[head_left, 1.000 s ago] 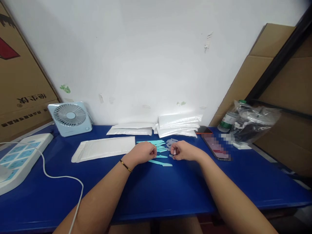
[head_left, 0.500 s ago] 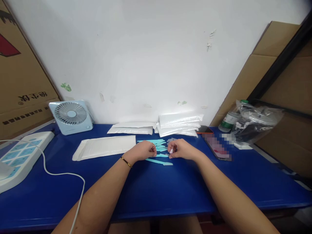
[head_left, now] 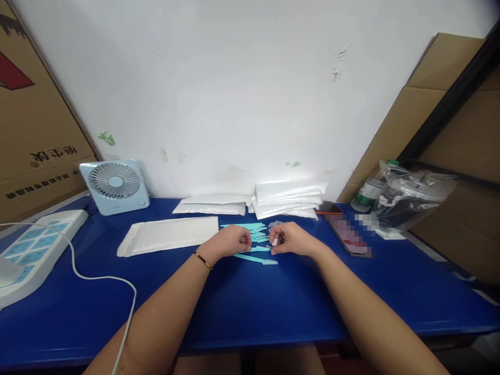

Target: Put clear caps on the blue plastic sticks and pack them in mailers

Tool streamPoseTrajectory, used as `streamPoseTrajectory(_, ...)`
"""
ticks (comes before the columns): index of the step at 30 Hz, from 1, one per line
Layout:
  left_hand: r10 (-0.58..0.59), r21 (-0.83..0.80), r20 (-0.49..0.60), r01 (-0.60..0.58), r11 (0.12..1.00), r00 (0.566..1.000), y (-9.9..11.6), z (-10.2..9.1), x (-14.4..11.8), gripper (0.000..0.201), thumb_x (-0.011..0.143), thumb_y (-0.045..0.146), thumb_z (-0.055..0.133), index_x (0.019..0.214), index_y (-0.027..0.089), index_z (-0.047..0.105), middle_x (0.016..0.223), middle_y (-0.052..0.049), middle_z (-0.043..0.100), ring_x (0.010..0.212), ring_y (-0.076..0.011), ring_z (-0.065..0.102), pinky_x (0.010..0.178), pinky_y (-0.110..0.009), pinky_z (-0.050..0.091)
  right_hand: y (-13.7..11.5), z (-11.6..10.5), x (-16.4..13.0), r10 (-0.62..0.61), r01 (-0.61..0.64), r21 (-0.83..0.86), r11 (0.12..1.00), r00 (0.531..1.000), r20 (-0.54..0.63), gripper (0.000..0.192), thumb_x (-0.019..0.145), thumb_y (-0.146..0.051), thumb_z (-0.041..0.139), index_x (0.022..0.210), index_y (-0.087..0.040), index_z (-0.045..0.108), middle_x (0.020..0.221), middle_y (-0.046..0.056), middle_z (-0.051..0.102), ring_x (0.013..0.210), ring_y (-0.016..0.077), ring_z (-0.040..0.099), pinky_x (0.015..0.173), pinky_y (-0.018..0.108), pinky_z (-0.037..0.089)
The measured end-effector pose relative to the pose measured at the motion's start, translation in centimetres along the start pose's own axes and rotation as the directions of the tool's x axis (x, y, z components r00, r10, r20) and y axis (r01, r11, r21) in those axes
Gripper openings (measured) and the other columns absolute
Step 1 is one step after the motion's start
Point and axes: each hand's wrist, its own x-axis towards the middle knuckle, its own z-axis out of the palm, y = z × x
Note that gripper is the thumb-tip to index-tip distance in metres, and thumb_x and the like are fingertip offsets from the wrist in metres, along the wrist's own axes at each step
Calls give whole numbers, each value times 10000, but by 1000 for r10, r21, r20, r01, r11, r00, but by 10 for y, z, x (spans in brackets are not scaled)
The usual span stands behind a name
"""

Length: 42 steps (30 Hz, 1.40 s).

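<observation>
A turquoise eyebrow razor [head_left: 260,249] stretches between my two hands just above the blue table. My left hand [head_left: 234,241] is closed in a pinch on its handle end. At its pale blade end my right hand [head_left: 287,238] is closed too, thumb and forefinger pinched together; whether a small cap is between them is too small to tell. Another turquoise razor [head_left: 255,259] lies nearer to me. Behind my fingers several more turquoise razors [head_left: 255,228] lie in a row, partly hidden by my left hand. Small translucent pieces [head_left: 276,224] lie behind my right hand.
A flat white padded mailer [head_left: 167,235] lies left of my left hand. More white mailers [head_left: 289,200] are stacked against the wall. A blue fan [head_left: 114,187] and a power strip [head_left: 42,250] stand left; a phone [head_left: 347,237], bottle [head_left: 368,195] and bagged item [head_left: 410,203] are right.
Both hands hold nearly the same position on the razor. The whole view has shifted very slightly.
</observation>
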Motion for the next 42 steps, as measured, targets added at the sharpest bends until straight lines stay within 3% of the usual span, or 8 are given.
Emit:
streamPoseTrajectory(7, 16, 87, -31, -13, 996, 999, 5, 1, 0, 111, 731, 230, 559, 770, 206, 660, 766, -8, 669, 698, -140, 582, 553, -200, 381, 0, -6, -4, 3, -3, 9, 1000, 1000, 27, 237, 597, -244, 732, 801, -175, 633, 721, 2, 654, 668, 151, 628, 595, 230, 474)
streamPoseTrajectory(18, 75, 97, -32, -71, 993, 997, 9, 13, 8, 80, 739, 232, 597, 770, 207, 666, 737, 6, 667, 682, -128, 583, 573, -200, 376, -1, 7, 2, -47, 47, 48, 998, 999, 2, 181, 630, -217, 708, 791, -178, 634, 715, 3, 658, 676, 150, 630, 596, 220, 472)
streamPoseTrajectory(24, 72, 239, -125, -40, 970, 990, 2, 7, 6, 141, 767, 292, 595, 869, 210, 648, 847, -23, 646, 782, -163, 593, 615, -227, 401, 11, -13, -1, -88, 41, -178, 983, 961, -262, 126, 750, -168, 557, 810, -191, 666, 821, 24, 648, 668, 130, 557, 617, 236, 415)
streamPoseTrajectory(31, 18, 318, -135, 27, 948, 991, 5, 5, 6, 103, 770, 284, 582, 770, 216, 660, 784, -17, 655, 726, -160, 587, 573, -233, 382, 13, -1, 5, -131, 91, -280, 956, 983, -128, 102, 722, -148, 606, 790, -193, 667, 806, 19, 596, 719, 136, 542, 645, 234, 386)
streamPoseTrajectory(37, 69, 346, -151, -13, 938, 986, 1, 4, 7, 198, 820, 310, 511, 756, 207, 667, 789, -35, 673, 714, -161, 585, 597, -240, 386, 15, -5, 3, 51, -65, -175, 982, 995, -87, 69, 696, -228, 660, 751, -186, 660, 678, -7, 612, 606, 131, 539, 551, 227, 373)
streamPoseTrajectory(42, 65, 336, -152, -10, 942, 986, -3, 5, 9, 213, 823, 318, 497, 769, 202, 668, 786, -39, 676, 721, -165, 592, 609, -244, 397, 13, -6, 3, 2, -13, -127, 992, 996, -86, 98, 703, -167, 623, 776, -191, 685, 706, -1, 655, 641, 138, 589, 579, 228, 406)
